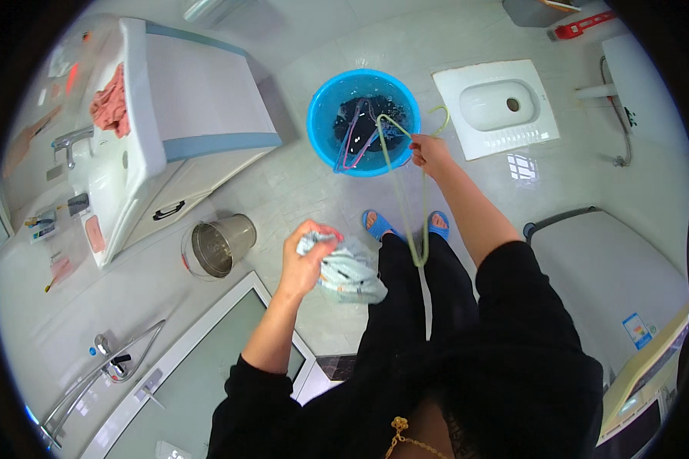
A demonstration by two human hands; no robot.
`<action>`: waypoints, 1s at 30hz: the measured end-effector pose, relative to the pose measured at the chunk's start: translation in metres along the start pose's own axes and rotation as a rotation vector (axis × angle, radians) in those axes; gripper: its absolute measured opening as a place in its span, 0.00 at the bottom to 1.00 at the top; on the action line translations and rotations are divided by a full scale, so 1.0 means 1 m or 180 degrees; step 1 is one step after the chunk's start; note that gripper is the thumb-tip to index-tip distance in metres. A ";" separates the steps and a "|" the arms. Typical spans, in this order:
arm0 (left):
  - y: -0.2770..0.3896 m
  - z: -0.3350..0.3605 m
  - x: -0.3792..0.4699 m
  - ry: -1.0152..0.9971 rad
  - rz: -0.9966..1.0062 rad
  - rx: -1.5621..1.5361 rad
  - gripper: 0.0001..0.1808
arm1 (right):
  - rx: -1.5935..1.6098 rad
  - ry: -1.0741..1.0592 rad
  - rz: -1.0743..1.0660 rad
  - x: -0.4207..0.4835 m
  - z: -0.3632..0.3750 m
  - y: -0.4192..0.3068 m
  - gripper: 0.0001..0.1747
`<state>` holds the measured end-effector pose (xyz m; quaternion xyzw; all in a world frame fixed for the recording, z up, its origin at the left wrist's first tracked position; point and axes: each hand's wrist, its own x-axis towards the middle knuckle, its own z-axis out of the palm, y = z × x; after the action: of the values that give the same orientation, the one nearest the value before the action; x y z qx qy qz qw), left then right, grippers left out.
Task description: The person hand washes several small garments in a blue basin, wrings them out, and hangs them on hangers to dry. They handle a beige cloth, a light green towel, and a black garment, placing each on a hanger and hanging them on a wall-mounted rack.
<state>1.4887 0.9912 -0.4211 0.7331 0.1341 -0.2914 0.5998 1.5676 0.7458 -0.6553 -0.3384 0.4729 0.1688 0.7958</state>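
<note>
A bunched, pale patterned cloth [350,272] hangs from my left hand [304,258], its fingers closed on the upper end. My right hand [429,154] grips a yellow-green clothes hanger [399,178] near its hook, and the hanger dangles in front of my legs. Just beyond the right hand, a round blue plastic basin [317,143] stands on the floor. Dark fabric [379,112] lies in water inside it, with pink and blue hangers [353,140] resting on top and reaching to the rim.
A squat toilet [496,109] is set in the floor right of the basin. A metal bucket [238,238] stands at left, below a sink cabinet [206,86] with a pink cloth [112,103]. A glass door [206,367] is at lower left, a grey-topped appliance [603,269] at right.
</note>
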 end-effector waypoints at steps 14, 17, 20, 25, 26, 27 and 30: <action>-0.121 -0.073 0.026 0.0573 -0.1148 -0.0401 0.03 | -0.4536 0.1294 -0.1412 0.174 0.083 0.111 0.15; -0.131 -0.084 0.029 0.0584 -0.1065 -0.0370 0.03 | -0.4145 0.1226 -0.0779 0.174 0.073 0.123 0.15; -0.131 -0.088 0.036 0.0621 -0.0994 -0.0387 0.04 | -0.4322 0.1367 -0.0786 0.172 0.074 0.120 0.14; -0.124 -0.089 0.040 0.0432 -0.0880 -0.0494 0.04 | -0.3931 0.1501 -0.0360 0.165 0.062 0.106 0.16; -0.121 -0.088 0.040 0.0377 -0.0842 -0.0520 0.03 | -0.3218 0.1061 0.0278 0.165 0.057 0.098 0.16; -0.119 -0.088 0.040 0.0363 -0.0812 -0.0497 0.03 | -0.2662 0.0975 0.0288 0.158 0.060 0.094 0.15; -0.105 -0.085 0.044 0.0287 -0.0758 -0.0423 0.03 | -0.0971 0.0716 0.0276 0.123 0.061 0.087 0.10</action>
<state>1.4883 1.0914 -0.5216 0.6830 0.2659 -0.3177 0.6015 1.6166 0.8441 -0.7755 -0.4512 0.5419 0.2338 0.6694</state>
